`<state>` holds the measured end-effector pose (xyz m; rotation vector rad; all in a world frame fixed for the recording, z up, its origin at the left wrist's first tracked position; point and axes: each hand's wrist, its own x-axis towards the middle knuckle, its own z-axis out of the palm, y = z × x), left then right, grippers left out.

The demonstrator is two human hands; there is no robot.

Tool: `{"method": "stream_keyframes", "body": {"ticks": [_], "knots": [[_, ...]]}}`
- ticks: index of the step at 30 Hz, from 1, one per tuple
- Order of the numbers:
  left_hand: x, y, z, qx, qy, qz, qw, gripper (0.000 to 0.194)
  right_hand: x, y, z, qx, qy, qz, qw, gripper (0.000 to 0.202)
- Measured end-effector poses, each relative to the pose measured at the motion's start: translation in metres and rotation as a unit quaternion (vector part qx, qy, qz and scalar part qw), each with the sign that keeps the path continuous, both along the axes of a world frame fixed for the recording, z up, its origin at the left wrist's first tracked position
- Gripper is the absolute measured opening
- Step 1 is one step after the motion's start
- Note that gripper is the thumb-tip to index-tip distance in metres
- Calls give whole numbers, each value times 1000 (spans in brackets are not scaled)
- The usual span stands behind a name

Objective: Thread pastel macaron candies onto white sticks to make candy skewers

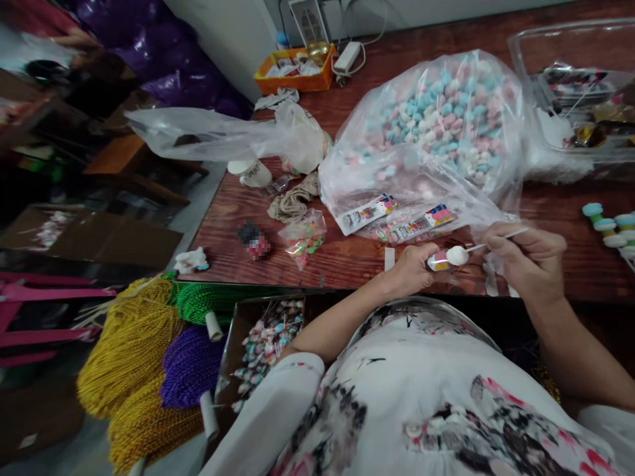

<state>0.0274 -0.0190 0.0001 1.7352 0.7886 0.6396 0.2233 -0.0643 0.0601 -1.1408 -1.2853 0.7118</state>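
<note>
My left hand (pixel 414 264) pinched a small wrapper (pixel 438 262) at the bench (pixel 347 258) edge; my right hand's (pixel 523 254) fingers gripped the lollipop (pixel 457 255) stick. I judged a loose pinch could let the sweet slip floorward.

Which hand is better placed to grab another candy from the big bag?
The right hand, probably: it pinches only the thin stick and sits right beside the big bag. The left hand grips the white candy and wrapper.
</note>
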Motion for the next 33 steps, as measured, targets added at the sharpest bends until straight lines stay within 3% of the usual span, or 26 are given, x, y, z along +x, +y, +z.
{"method": "stream_keyframes", "body": {"ticks": [3, 11, 15, 18, 22, 24, 28, 33], "knots": [[3, -1, 0, 21, 20, -9, 1000, 45, -8, 0, -8, -7, -49, 60, 997, 13], [6, -4, 4, -8, 28, 15, 999, 45, -31, 1, -46, -31, -48, 111, 992, 15], [6, -3, 6, -18, 31, 21, 999, 39, -24, 5, -34, -20, -42, 95, 994, 10], [11, -4, 5, -28, -5, -7, 1000, 33, -21, 9, -22, 44, -101, 120, 987, 10], [19, -4, 1, -48, -94, -30, 994, 25, -25, 13, -21, 123, -167, 147, 967, 11], [16, -1, 4, -86, -118, -29, 989, 29, -25, 13, -22, 99, -152, 159, 971, 12], [-8, 12, 22, -234, -133, -70, 960, 61, -14, 14, -20, -25, -27, 170, 985, 12], [-24, 14, 36, -328, -113, -113, 931, 44, -8, 21, -17, -64, 32, 209, 975, 14]]}}
